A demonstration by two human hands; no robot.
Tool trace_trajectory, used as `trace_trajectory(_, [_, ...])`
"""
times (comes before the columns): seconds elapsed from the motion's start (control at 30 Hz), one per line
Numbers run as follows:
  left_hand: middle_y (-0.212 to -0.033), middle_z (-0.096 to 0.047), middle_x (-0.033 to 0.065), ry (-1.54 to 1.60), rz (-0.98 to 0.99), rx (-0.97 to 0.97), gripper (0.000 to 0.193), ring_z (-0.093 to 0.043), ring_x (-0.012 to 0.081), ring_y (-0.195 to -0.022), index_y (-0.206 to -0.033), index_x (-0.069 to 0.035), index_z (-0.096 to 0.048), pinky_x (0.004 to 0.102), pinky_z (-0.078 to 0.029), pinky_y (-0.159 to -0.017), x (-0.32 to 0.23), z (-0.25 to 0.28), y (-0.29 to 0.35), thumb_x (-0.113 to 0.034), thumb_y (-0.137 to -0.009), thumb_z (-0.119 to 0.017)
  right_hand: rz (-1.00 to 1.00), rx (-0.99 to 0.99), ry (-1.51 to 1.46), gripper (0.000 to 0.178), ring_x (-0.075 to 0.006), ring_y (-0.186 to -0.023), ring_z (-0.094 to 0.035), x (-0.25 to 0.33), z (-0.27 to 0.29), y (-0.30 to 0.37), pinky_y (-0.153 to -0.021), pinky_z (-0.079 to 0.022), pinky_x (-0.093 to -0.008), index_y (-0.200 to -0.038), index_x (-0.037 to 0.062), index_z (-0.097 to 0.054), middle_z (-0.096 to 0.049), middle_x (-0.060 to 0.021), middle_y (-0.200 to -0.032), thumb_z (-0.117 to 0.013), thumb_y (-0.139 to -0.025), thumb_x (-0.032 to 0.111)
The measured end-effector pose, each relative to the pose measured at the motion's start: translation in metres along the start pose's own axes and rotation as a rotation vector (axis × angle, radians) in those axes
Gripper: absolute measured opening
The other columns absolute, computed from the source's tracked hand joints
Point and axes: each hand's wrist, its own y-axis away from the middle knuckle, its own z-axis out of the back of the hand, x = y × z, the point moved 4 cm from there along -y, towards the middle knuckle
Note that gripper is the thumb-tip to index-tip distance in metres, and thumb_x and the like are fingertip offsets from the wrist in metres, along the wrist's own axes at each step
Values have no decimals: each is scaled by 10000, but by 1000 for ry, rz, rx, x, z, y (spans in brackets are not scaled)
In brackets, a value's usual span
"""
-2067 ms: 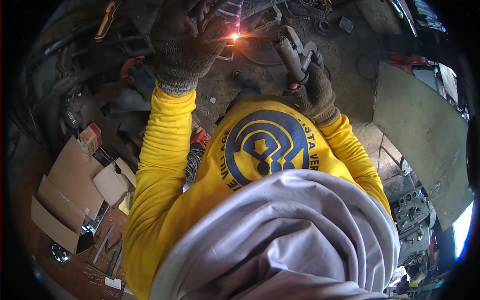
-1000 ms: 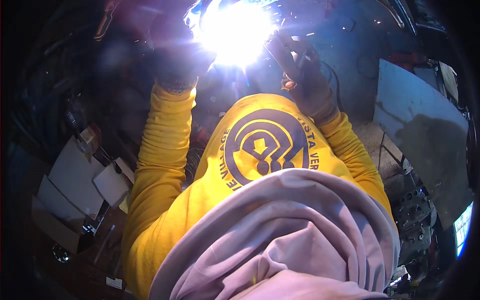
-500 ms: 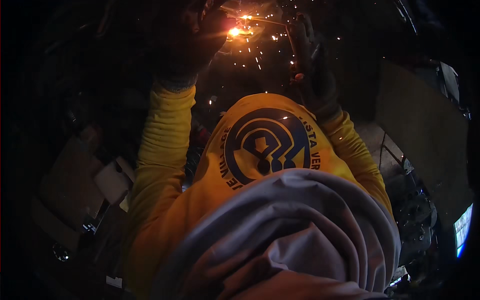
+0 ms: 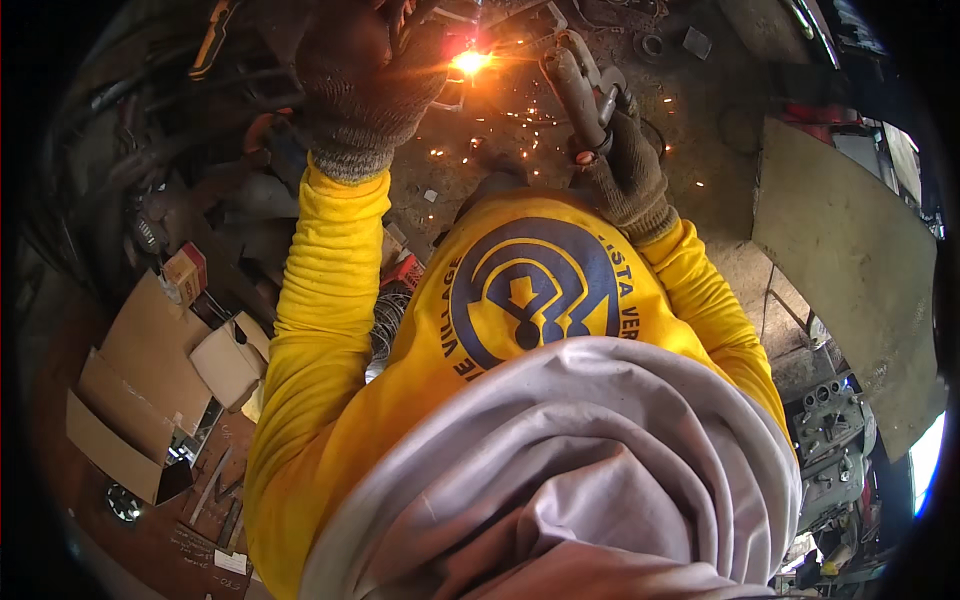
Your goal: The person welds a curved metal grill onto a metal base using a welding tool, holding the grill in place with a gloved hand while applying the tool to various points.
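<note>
My right hand (image 4: 635, 180), in a dark knitted glove, is closed around a welding electrode holder (image 4: 575, 95). From its jaws a thin rod runs left toward a bright orange welding glow (image 4: 470, 62), with sparks dropping below it. Close to the left of the glow is my left hand (image 4: 360, 80), also gloved. Its fingers look curled at the top edge of the head view, and what they grip is hidden. Pale metal edges (image 4: 458, 14) show around the glow; glare and the glove cover most of that piece.
Sparks scatter over the floor (image 4: 690, 130). An orange-and-black tool (image 4: 213, 38) lies at the far left. Open cardboard boxes (image 4: 140, 370) stand on a reddish surface at left. A large flat sheet (image 4: 845, 270) leans at right, above grey machinery (image 4: 835, 440).
The picture has gone from dark to bright, so the surroundings now show. The glow has shrunk to one spot. Both hands stay nearly in place, the electrode holder slightly shifted left.
</note>
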Motion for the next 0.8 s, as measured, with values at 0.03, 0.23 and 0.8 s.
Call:
trace_trajectory(0.03, [-1425, -559, 173, 3, 4, 0, 478, -565, 310, -1245, -1433, -22, -513, 429, -443, -1098, 1, 0, 0, -166, -983, -588, 13, -5, 3, 549, -269, -948, -675, 2, -1, 0, -875, -517, -358, -1319, -44, -545, -697, -160, -1039, -679, -970, 358])
trace_trajectory(0.23, [-1418, -564, 171, 30, 25, -10, 471, -572, 314, -1233, -1432, -27, -518, 434, -448, -1093, -1, 2, 2, -183, -992, -578, 16, 9, 31, 498, -294, -1022, -676, 1, -2, 2, -874, -535, -371, -1336, -15, -557, -687, -201, -1126, -654, -983, 324])
trace_trajectory(0.8, [-1399, -580, 167, 292, 114, -63, 454, -589, 323, -1198, -1428, -41, -532, 450, -460, -1076, 1, 7, 9, -232, -1017, -552, 75, 56, -419, 529, -176, -1041, -618, -9, -16, 4, -938, -526, -340, -1469, -53, -443, -665, -122, -1149, -623, -1000, 114])
